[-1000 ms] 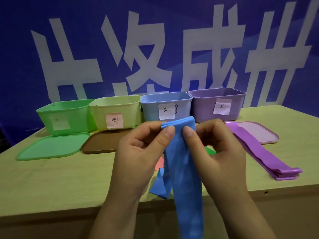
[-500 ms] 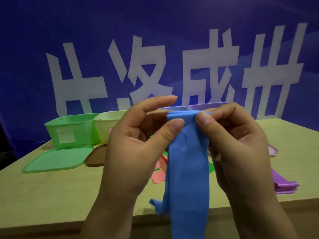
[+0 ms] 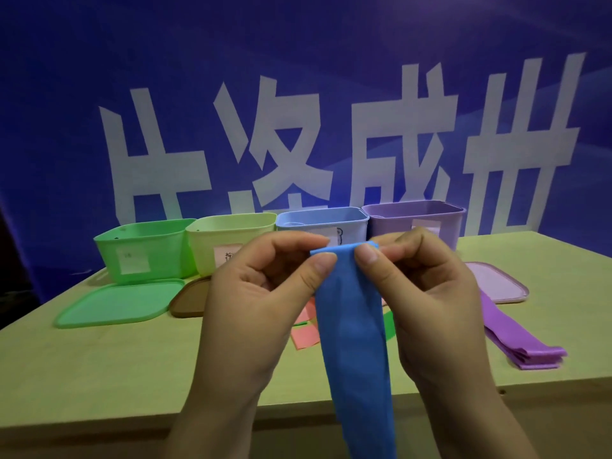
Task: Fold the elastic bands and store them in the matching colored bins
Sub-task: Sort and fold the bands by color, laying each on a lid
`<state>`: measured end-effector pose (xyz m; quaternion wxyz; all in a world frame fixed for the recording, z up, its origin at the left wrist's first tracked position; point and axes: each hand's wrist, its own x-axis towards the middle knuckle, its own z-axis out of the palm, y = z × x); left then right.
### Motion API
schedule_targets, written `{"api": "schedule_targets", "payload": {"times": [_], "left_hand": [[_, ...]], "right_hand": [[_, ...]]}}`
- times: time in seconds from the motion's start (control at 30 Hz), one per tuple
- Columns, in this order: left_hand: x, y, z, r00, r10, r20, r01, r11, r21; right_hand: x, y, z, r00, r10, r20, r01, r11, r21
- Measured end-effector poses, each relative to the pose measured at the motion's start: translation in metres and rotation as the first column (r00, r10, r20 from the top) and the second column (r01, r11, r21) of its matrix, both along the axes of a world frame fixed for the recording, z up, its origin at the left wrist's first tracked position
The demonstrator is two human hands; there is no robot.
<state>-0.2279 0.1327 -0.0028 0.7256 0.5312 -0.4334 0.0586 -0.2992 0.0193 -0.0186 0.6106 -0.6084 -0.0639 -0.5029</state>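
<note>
A blue elastic band [image 3: 354, 342] hangs down in front of the table, out of the frame's bottom. My left hand [image 3: 261, 303] and my right hand [image 3: 427, 303] each pinch its top edge between thumb and forefinger, close together. Behind them stands a row of bins: green [image 3: 142, 250], yellow-green [image 3: 228, 240], blue [image 3: 318, 223] and purple [image 3: 414, 220]. A folded purple band [image 3: 520, 332] lies on the table at the right. Pink [image 3: 306, 336] and green [image 3: 389, 326] bands lie partly hidden behind the blue one.
A green lid [image 3: 119, 303], a brown lid [image 3: 188, 299] and a pale purple lid [image 3: 496, 283] lie flat before the bins. The wooden table [image 3: 99, 376] has its front edge just under my wrists. A blue banner with white characters [image 3: 298, 94] fills the background.
Both hands have come down a little with the blue band, and the blue and purple bins show again behind them. The loose lower tail of the band no longer shows at the left.
</note>
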Motion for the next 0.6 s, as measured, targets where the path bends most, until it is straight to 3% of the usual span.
{"api": "schedule_targets", "payload": {"times": [0.33,0.6], "left_hand": [[0.017,0.002,-0.011,0.999,-0.007,-0.04,0.008,1.0,0.021],[0.03,-0.005,-0.018,0.992,-0.038,-0.123,0.035,0.999,-0.019]], "right_hand": [[0.015,-0.007,-0.01,0.998,0.031,-0.046,-0.032,0.999,-0.023],[0.032,-0.005,-0.022,0.996,-0.082,-0.039,0.081,0.996,-0.026]]}}
